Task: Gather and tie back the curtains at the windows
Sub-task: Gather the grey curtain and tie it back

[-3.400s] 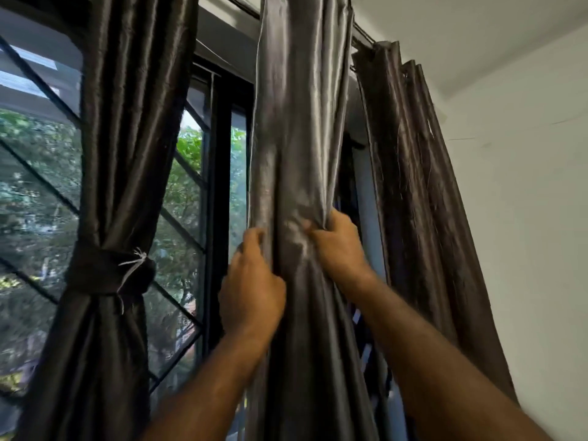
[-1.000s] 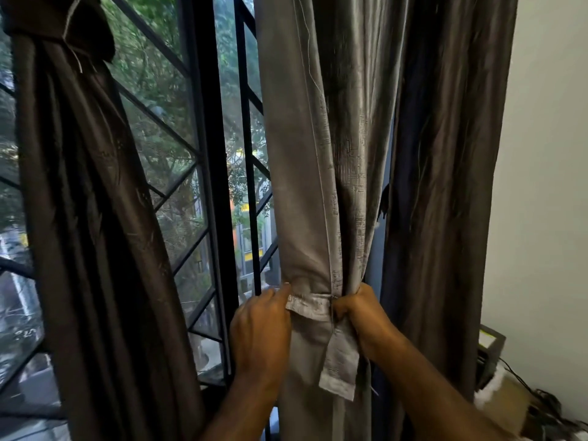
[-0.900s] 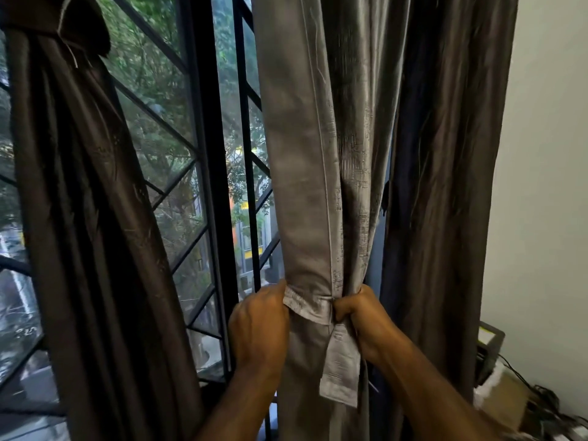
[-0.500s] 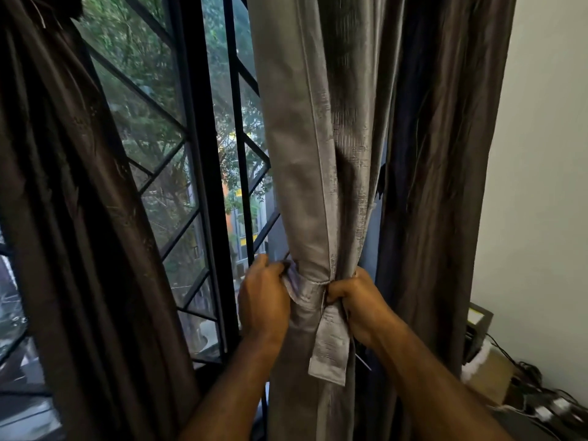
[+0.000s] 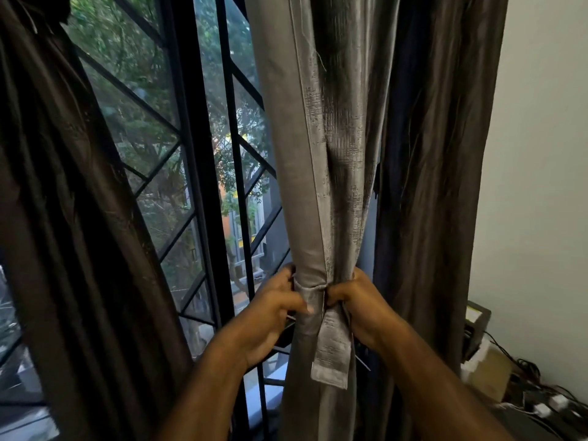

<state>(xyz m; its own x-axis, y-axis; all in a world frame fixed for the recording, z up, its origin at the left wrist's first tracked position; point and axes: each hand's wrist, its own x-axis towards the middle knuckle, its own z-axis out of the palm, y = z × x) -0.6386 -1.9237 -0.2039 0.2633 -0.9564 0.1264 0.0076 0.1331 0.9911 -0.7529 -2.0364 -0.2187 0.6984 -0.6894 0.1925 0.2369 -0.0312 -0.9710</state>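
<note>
My left hand (image 5: 270, 316) and right hand (image 5: 359, 308) both clamp the tie-back band (image 5: 310, 297) wrapped round the gathered grey curtain (image 5: 315, 173) by the window grille (image 5: 229, 128) — its loose end (image 5: 331, 351) hangs down, seemingly unknotted.

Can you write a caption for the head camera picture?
Both hands cinch a fabric tie-back around the gathered grey curtain.

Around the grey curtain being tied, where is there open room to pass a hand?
Open gap left of the grey curtain, toward the window grille. Crowded right: the dark curtain presses close. Left hand and right hand flank the tie band.
</note>
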